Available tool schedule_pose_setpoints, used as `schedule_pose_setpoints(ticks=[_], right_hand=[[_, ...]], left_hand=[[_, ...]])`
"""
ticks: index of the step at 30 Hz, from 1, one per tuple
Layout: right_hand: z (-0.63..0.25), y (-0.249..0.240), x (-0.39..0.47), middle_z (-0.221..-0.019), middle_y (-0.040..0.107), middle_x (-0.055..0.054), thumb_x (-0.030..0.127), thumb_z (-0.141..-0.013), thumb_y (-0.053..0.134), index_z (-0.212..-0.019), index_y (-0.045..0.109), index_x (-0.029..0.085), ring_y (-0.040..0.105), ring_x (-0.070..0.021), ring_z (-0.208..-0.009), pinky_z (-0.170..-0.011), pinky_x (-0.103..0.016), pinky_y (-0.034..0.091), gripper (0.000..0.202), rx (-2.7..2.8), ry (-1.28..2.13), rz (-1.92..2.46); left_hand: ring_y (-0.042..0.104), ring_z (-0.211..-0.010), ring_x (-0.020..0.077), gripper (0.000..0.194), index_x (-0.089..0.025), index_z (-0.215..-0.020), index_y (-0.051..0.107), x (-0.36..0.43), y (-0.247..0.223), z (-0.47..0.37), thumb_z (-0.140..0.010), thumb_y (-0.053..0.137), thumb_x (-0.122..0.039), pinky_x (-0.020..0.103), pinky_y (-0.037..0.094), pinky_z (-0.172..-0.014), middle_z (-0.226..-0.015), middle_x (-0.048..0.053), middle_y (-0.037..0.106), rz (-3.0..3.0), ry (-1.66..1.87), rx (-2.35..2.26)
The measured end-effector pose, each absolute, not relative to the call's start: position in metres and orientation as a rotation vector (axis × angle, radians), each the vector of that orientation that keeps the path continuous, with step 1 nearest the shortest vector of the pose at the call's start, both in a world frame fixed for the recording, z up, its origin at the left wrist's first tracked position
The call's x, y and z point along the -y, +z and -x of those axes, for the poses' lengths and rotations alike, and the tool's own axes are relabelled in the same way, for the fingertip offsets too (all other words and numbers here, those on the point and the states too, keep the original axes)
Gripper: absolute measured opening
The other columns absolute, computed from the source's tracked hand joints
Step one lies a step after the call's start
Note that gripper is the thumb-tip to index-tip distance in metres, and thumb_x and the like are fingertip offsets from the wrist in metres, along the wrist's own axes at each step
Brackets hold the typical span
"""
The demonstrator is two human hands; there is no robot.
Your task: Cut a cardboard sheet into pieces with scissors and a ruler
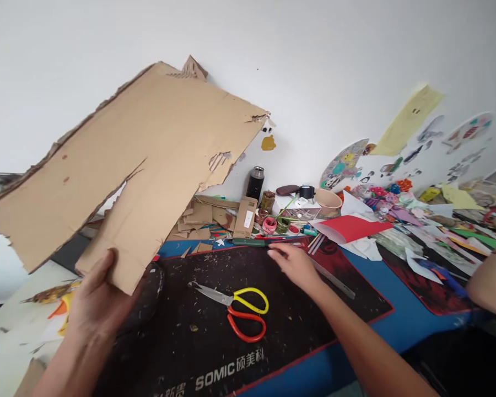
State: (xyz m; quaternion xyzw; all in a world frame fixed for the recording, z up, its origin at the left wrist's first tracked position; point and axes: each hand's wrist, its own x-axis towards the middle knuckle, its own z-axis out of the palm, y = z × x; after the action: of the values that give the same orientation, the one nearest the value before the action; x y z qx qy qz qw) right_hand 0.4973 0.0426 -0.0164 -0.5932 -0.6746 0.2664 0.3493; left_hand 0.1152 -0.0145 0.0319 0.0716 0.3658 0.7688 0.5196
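My left hand (103,298) grips a big torn sheet of brown cardboard (149,127) by its lower strip, thumb in front. The sheet is raised and tilted, with ragged edges and a long slit partway through. My right hand (293,267) reaches over the black mat, fingers stretched out and holding nothing I can see. Its fingertips are close to a long dark green tool (248,241); whether they touch it I cannot tell. Scissors (231,302) with one yellow and one red handle lie on the mat between my hands, blades pointing left. A metal ruler (334,280) lies beyond my right wrist.
Cardboard scraps (200,215), a small brown box (245,216), paint jars (269,224) and a black flask (255,183) line the wall. Red paper (351,227) and colourful craft pieces (391,198) spread rightward. Another person's arm (491,275) is at the far right.
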Motion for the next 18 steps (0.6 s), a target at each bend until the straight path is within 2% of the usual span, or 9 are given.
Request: schedule_pose_setpoints(ticks=[2,4,6,9,11,13,16,18], right_hand=[[-0.540,-0.015,-0.040,-0.100,0.084,-0.008,0.052,-0.093,0.065,-0.109,0.084,0.025,0.073,-0.0262,-0.075,-0.071,-0.037,0.054,0.037,1.781,0.493,1.720],[-0.576,-0.012,-0.036,-0.116,0.082,-0.011,0.052,-0.097,0.059,-0.121,0.081,0.023,0.075,-0.0305,-0.091,-0.081,-0.039,0.054,0.043,1.845,0.338,1.919],[-0.603,-0.012,-0.030,-0.119,0.080,-0.016,0.050,-0.097,0.059,-0.126,0.078,0.019,0.075,-0.0343,-0.100,-0.084,-0.040,0.053,0.046,1.898,0.222,2.101],[-0.628,-0.022,-0.024,-0.126,0.077,-0.018,0.046,-0.095,0.063,-0.124,0.077,0.017,0.074,-0.0371,-0.112,-0.086,-0.040,0.053,0.043,2.003,0.186,2.241],[-0.637,-0.031,-0.024,-0.122,0.077,-0.019,0.043,-0.094,0.064,-0.112,0.078,0.017,0.076,-0.0367,-0.107,-0.081,-0.039,0.052,0.035,2.074,0.169,2.270],[-0.643,-0.039,-0.027,-0.111,0.080,-0.016,0.043,-0.094,0.063,-0.102,0.077,0.019,0.077,-0.0346,-0.097,-0.074,-0.038,0.050,0.028,2.061,0.197,2.271],[-0.644,-0.043,-0.030,-0.087,0.079,-0.012,0.044,-0.089,0.066,-0.084,0.071,0.023,0.076,-0.0321,-0.083,-0.068,-0.036,0.047,0.023,1.988,0.341,2.224],[-0.637,-0.041,-0.028,-0.077,0.076,-0.009,0.047,-0.088,0.064,-0.074,0.066,0.024,0.073,-0.0302,-0.076,-0.066,-0.036,0.045,0.027,1.966,0.466,2.130]], left_hand=[[0.083,-0.079,0.0191,0.047,-0.021,-0.137,0.069,0.016,0.033,-0.120,-0.094,0.055,-0.006,0.025,0.068,-0.075,-0.101,0.003,0.087,-0.186,1.870,-0.831],[0.083,-0.090,0.0196,0.059,-0.022,-0.142,0.066,0.018,0.031,-0.124,-0.087,0.059,0.000,0.024,0.065,-0.085,-0.110,0.003,0.086,-0.208,1.894,-0.771],[0.082,-0.101,0.0223,0.069,-0.023,-0.144,0.065,0.019,0.025,-0.126,-0.079,0.065,0.003,0.025,0.064,-0.091,-0.116,0.004,0.085,-0.235,1.875,-0.715],[0.079,-0.113,0.0289,0.079,-0.022,-0.145,0.064,0.020,0.013,-0.127,-0.071,0.072,0.005,0.030,0.063,-0.099,-0.123,0.008,0.083,-0.275,1.799,-0.683],[0.076,-0.120,0.0317,0.085,-0.024,-0.145,0.064,0.019,0.007,-0.127,-0.067,0.073,0.007,0.035,0.062,-0.102,-0.124,0.008,0.083,-0.303,1.777,-0.703],[0.072,-0.127,0.0331,0.081,-0.025,-0.144,0.065,0.018,0.005,-0.128,-0.070,0.075,0.004,0.037,0.062,-0.104,-0.125,0.008,0.082,-0.308,1.769,-0.734],[0.068,-0.133,0.0322,0.053,-0.022,-0.137,0.071,0.015,0.006,-0.131,-0.085,0.075,-0.014,0.037,0.061,-0.106,-0.121,0.010,0.083,-0.235,1.764,-0.804],[0.067,-0.134,0.0302,0.039,-0.024,-0.132,0.073,0.012,0.009,-0.134,-0.094,0.070,-0.025,0.035,0.061,-0.106,-0.116,0.008,0.084,-0.172,1.793,-0.871]])
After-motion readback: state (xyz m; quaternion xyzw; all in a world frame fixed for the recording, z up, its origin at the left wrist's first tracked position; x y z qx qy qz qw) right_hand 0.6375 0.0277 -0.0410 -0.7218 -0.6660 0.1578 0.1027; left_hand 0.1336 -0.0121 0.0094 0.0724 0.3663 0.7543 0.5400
